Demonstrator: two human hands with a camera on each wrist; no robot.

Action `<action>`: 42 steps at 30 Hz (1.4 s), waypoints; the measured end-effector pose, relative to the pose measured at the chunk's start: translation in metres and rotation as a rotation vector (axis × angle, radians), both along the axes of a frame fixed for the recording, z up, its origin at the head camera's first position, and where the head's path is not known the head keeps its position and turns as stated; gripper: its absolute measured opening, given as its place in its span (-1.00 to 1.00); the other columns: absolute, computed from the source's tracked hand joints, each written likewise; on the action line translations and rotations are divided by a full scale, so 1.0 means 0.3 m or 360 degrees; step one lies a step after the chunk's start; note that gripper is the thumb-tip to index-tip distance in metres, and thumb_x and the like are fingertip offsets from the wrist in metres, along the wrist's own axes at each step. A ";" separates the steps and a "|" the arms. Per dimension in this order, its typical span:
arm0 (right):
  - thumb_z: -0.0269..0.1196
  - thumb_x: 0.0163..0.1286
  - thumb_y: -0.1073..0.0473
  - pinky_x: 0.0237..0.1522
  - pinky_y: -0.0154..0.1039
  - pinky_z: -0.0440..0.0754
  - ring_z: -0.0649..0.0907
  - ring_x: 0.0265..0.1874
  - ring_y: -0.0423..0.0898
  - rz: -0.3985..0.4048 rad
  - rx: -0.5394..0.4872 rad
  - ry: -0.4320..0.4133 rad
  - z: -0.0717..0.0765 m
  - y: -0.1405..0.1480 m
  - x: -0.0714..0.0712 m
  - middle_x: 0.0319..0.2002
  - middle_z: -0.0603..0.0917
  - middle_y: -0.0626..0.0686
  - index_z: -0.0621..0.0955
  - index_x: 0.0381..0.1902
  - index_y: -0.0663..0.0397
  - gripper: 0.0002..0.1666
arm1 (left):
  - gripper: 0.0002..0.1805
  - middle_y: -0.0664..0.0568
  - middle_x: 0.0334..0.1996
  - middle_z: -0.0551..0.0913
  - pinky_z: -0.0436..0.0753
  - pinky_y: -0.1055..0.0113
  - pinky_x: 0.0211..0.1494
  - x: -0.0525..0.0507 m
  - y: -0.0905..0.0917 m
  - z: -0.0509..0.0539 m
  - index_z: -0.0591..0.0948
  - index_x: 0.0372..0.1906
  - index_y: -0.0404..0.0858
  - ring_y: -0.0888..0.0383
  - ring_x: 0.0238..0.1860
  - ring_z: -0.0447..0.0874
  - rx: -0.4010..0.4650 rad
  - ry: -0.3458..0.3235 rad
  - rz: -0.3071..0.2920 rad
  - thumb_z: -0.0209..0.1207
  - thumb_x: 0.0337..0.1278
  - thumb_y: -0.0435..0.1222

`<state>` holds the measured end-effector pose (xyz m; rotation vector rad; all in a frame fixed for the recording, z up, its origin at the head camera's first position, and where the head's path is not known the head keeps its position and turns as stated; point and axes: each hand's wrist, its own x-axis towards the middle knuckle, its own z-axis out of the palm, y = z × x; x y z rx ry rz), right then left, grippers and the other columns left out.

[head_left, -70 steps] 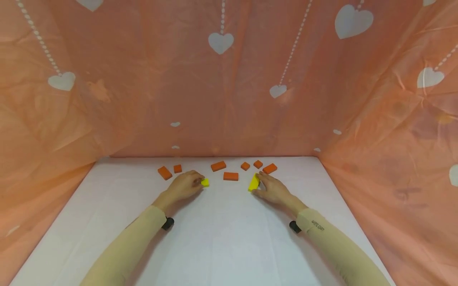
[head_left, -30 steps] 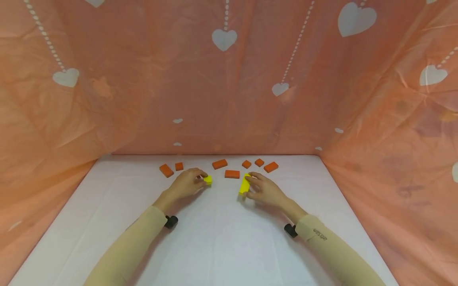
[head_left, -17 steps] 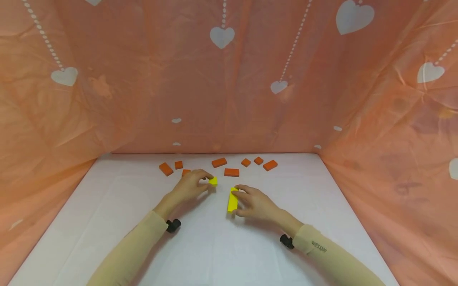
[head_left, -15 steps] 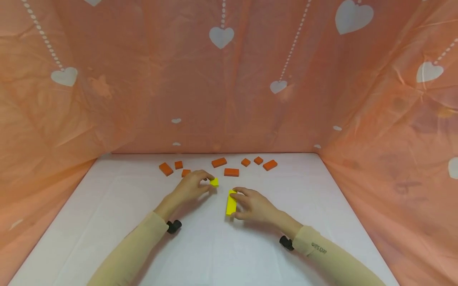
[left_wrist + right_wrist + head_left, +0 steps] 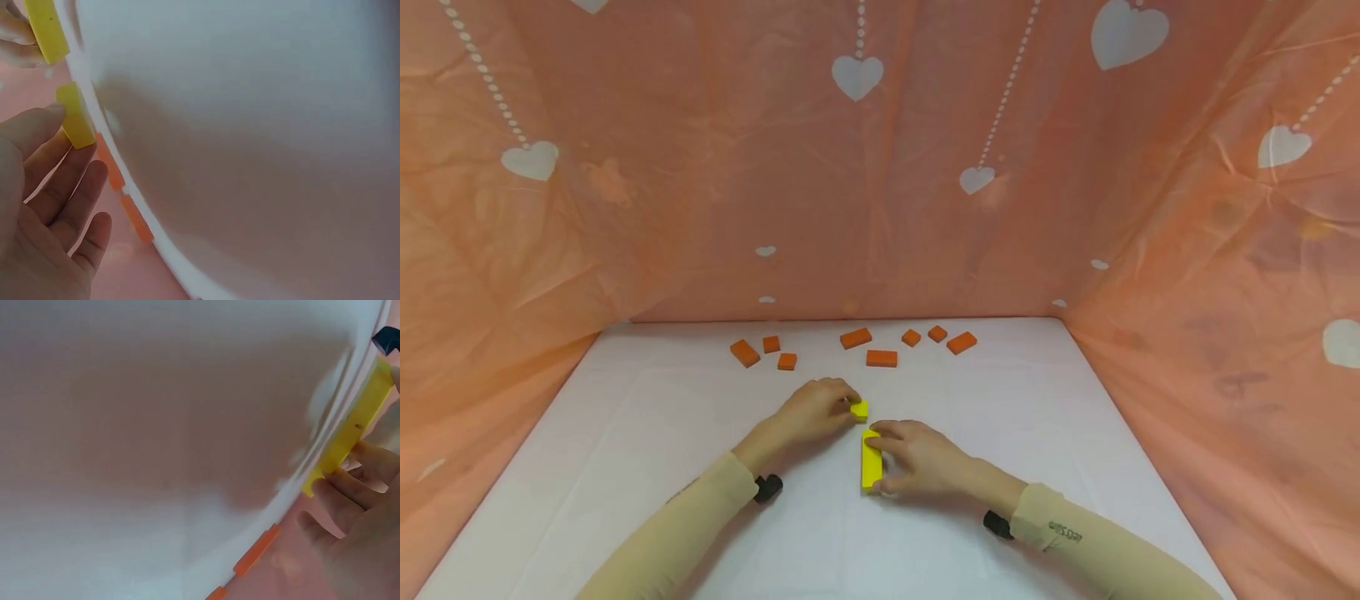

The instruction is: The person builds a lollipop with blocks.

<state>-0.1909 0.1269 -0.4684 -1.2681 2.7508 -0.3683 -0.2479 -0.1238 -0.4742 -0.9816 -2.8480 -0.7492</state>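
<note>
A salmon-pink backdrop [image 5: 722, 183] printed with white hearts [image 5: 858, 77] encloses a white-covered table [image 5: 925, 554]. The left hand [image 5: 812, 410] pinches a small yellow block [image 5: 860, 411] at its fingertips, to the right of the palm. The right hand [image 5: 928, 460] is clamped on a long yellow block [image 5: 871, 468] to the left of its palm, fingers toward the far end, thumb at the near end; the small block is just beyond that far end, apart from it. Whether either block touches the table is unclear. Beyond both hands lie eight orange blocks [image 5: 882, 358], four oblong and four square. For good control, the right hand's end-to-end grip should probably be light and level, and the left fingertips clear of the side facing the long block.
</note>
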 end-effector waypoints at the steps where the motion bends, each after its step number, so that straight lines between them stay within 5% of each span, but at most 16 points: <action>1: 0.41 0.33 -0.26 0.43 0.01 0.46 0.56 0.33 0.06 0.0014 0.0012 0.0008 -0.002 -0.002 0.004 0.39 0.54 0.07 0.59 0.39 -0.04 -0.22 | -0.76 0.04 -0.07 0.77 0.64 0.04 0.15 0.002 0.003 0.000 0.77 0.00 -0.21 0.07 -0.05 0.70 -0.0014 0.0004 -0.0017 0.40 0.25 -0.28; 7: 0.40 0.33 -0.28 0.44 -0.03 0.45 0.56 0.33 0.02 0.0063 0.0066 0.0052 -0.014 -0.007 0.026 0.40 0.54 0.05 0.61 0.38 -0.05 -0.24 | -0.75 0.04 -0.10 0.77 0.68 0.08 0.10 0.010 0.021 0.003 0.76 -0.01 -0.24 0.11 -0.11 0.70 -0.0094 0.0010 -0.0086 0.41 0.24 -0.29; 17: 0.37 0.35 -0.34 0.44 0.00 0.45 0.50 0.40 0.00 0.0056 0.0111 0.0096 -0.022 -0.005 0.045 0.45 0.49 0.04 0.60 0.39 -0.06 -0.21 | -0.73 0.06 -0.07 0.76 0.65 0.05 0.17 0.024 0.036 0.001 0.75 0.02 -0.21 0.10 -0.05 0.69 -0.0141 -0.0060 -0.0061 0.40 0.26 -0.25; 31: 0.49 0.26 -0.27 0.37 -0.02 0.53 0.58 0.31 -0.05 0.0037 -0.0064 0.0123 -0.026 -0.001 0.061 0.34 0.61 -0.02 0.72 0.21 -0.03 -0.32 | -0.77 0.07 -0.04 0.74 0.63 0.06 0.23 0.019 0.028 0.000 0.74 0.06 -0.17 0.10 0.00 0.66 -0.0132 -0.0155 -0.0032 0.34 0.36 -0.28; 42: 0.49 0.25 -0.28 0.35 -0.04 0.54 0.59 0.29 -0.06 0.0022 -0.0047 0.0150 -0.025 0.000 0.067 0.32 0.62 -0.03 0.73 0.20 -0.05 -0.32 | -0.78 0.15 -0.11 0.73 0.66 0.11 0.13 0.024 0.041 0.001 0.75 0.03 -0.14 0.17 -0.10 0.64 -0.0130 -0.0169 -0.0060 0.37 0.33 -0.25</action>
